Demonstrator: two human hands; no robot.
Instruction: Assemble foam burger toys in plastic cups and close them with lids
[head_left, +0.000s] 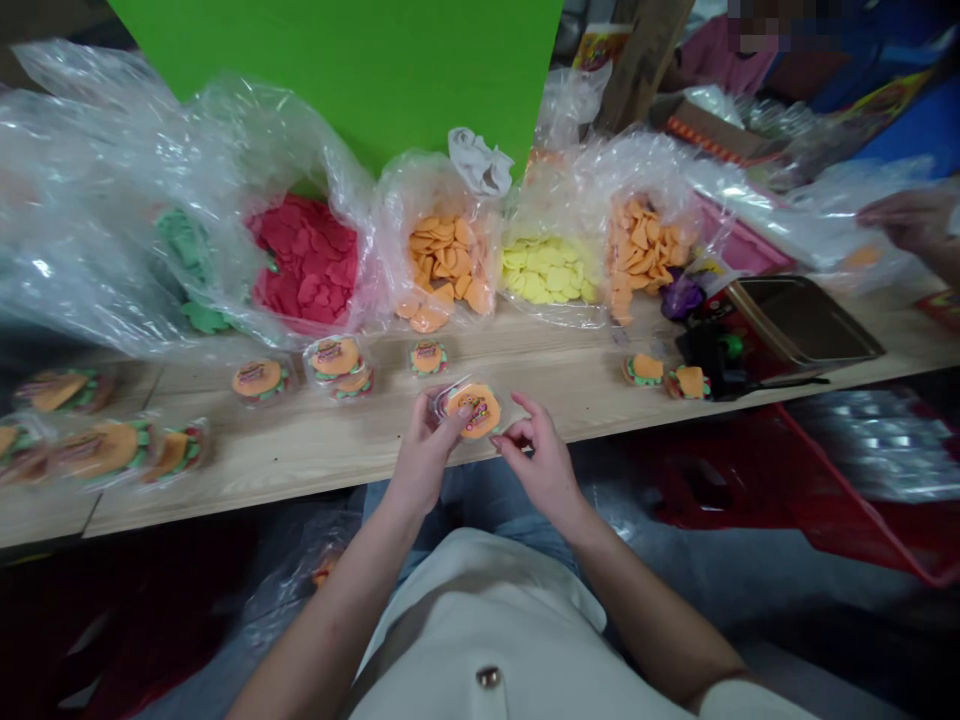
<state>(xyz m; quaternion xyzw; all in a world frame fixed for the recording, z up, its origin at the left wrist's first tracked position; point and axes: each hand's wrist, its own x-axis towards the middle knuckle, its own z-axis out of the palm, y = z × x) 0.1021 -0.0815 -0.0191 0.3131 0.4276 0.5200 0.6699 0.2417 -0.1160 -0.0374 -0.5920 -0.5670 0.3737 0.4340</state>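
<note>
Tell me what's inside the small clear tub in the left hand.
Inside the clear tub, gripped by the left hand, is an orange round piece under a printed label. The hand covers part of the tub; anything beneath the orange piece is hidden.

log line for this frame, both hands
left hand: holds clear tub of burger-shaped candy | right hand: beside tub | wooden table: more tubs, bagged orange pieces
</note>
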